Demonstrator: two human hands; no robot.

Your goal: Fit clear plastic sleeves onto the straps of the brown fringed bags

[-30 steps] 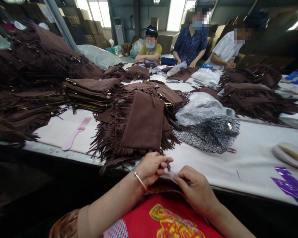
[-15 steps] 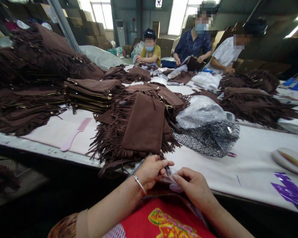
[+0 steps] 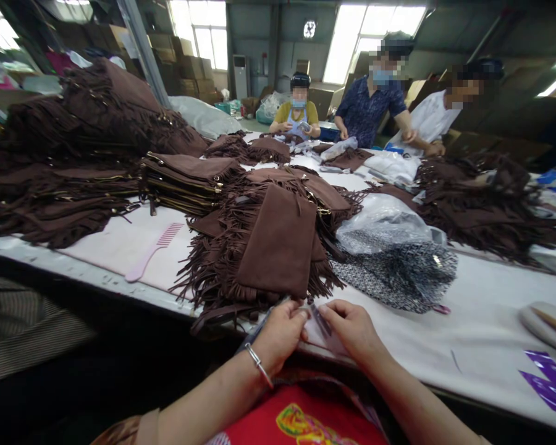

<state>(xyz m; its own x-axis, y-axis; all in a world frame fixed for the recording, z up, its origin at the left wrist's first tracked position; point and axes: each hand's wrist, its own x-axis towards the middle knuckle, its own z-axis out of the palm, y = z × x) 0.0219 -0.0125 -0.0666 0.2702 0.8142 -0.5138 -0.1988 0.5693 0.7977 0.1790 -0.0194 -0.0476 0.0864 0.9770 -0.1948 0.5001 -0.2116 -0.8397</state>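
A small clear plastic bag [image 3: 334, 341] is stretched between my two hands at the table's front edge. Part of a dark strap [image 3: 323, 320] lies within or behind the plastic; which of these I cannot tell. My left hand [image 3: 280, 330], with a silver bangle at the wrist, pinches the left edge of the bag. On the other side, my right hand [image 3: 354, 329] grips the right edge between thumb and fingers. Just beyond them, a flat brown pouch [image 3: 278, 244] rests on brown fringe [image 3: 213, 266], its lower corner close to the strap.
Stacked brown pouches [image 3: 185, 182] and a pink comb [image 3: 154, 252] lie to the left. Right of the pouch is a plastic-covered black-and-white cloth bundle [image 3: 398, 278]. A tape roll [image 3: 544, 324] and purple plastic [image 3: 551, 383] lie far right. Several co-workers stand across the table.
My left fingers have closed in on the bag, and the crumpled plastic is now spread flatter around the strap. The view has shifted, so the table things sit slightly lower and further right.
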